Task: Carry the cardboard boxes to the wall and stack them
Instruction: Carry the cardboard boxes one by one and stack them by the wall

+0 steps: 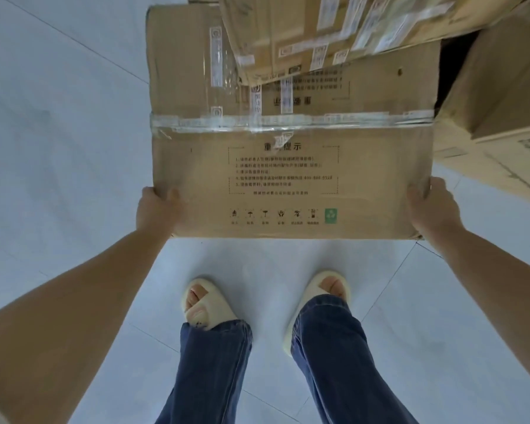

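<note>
Hidden: fingers of both hands are wrapping under the box's near corners, out of sight; the far boxes are running off the frame at 12 and 2 o'clock; the printed text is too blurred to read.
Box: a large taped cardboard box (288, 179) is hanging at centre frame, above the pale tiled floor (58, 148); its far end is sitting under a labelled box (303, 32) at 12 o'clock.
Left hand (158, 209): gripping the box's near corner at 9 o'clock, thumb pressing on top.
Right hand (432, 206): clasping the opposite corner at 3 o'clock; another box (499, 111) is lying just beyond.
Feet: cream slippers (208, 301) are standing at 6 o'clock, below the box's near edge.
</note>
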